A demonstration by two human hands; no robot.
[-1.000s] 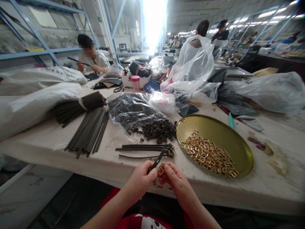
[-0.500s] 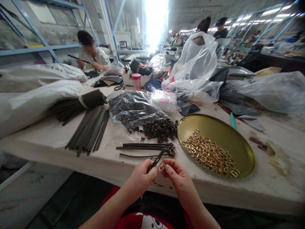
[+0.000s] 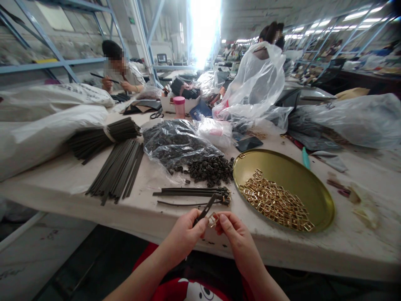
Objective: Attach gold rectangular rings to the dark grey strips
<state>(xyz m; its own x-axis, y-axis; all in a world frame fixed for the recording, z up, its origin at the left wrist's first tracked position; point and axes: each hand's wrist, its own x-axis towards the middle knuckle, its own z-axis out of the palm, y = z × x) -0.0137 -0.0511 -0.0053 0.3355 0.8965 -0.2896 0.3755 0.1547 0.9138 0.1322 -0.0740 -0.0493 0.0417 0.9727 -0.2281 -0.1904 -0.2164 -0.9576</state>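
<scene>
Left grip (image 3: 189,229) pinches a dark strap (image 3: 205,209), right grip (image 3: 235,229) a gold buckle (image 3: 213,219); lettering (image 3: 79,89) on a white sack (image 3: 40,100) is unreadable.

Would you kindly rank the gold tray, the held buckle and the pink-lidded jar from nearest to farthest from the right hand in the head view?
1. Buckle: against the right hand.
2. Gold tray: to the hand's right.
3. Pink-lidded jar: farther back, toward the left.

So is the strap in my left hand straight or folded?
Straight where visible: the dark strap slants up from your left hand, unbent to its free tip. Inside the grip, I cannot tell.
</scene>
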